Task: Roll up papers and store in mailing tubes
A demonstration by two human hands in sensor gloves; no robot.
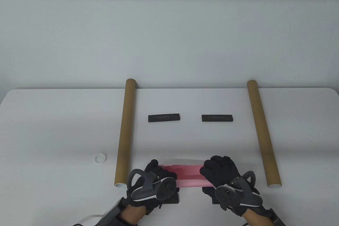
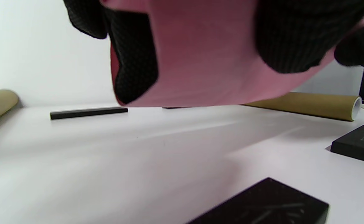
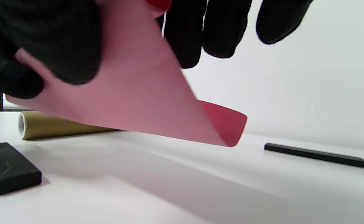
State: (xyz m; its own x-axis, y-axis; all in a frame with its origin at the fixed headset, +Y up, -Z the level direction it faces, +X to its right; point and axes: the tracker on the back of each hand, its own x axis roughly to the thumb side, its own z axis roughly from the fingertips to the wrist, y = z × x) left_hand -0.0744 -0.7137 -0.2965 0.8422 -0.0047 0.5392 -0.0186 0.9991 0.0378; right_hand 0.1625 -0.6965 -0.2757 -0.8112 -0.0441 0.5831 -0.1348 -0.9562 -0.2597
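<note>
A pink paper (image 1: 189, 175), loosely rolled, hangs just above the table's front edge between both hands. My left hand (image 1: 158, 171) grips its left end, fingers curled round the roll (image 2: 206, 62). My right hand (image 1: 217, 168) grips the right end; in the right wrist view a loose flap of the paper (image 3: 138, 93) slopes down towards the table. Two brown mailing tubes lie lengthwise on the table, one to the left (image 1: 124, 133) and one to the right (image 1: 263, 133), each with its open end towards me.
Two black bar weights (image 1: 164, 118) (image 1: 217, 118) lie side by side mid-table between the tubes. Two more black weights (image 1: 172, 199) (image 1: 209, 194) sit under my hands near the front edge. A white cap (image 1: 101, 158) lies left of the left tube.
</note>
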